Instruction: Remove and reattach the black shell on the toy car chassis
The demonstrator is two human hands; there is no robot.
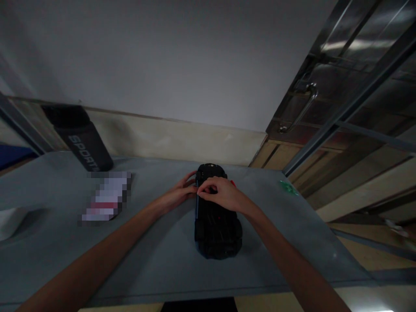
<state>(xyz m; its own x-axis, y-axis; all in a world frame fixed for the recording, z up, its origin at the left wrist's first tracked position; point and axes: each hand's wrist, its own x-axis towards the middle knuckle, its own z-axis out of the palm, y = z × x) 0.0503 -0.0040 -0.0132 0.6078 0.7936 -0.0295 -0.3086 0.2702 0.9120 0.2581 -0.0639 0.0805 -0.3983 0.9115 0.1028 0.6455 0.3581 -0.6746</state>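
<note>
A toy car [217, 225] lies upside down on the grey table, its black underside and wheels facing up. My left hand [182, 190] holds the car's left side, thumb and fingers against its edge. Over the middle of the underside, my right hand [221, 193] is closed in a pinch, thumb against fingertips. Whatever is between those fingertips is hidden or too small to name. A small red piece [233, 183] shows just behind my right hand, mostly covered.
A dark bottle marked SPORT [86, 145] stands at the back left. Before it lies a blurred-out phone-like slab [107, 197]. A white object [11, 222] sits at the left edge. A small green packet [288, 187] lies right. A wall and metal frame bound the grey table [156, 264].
</note>
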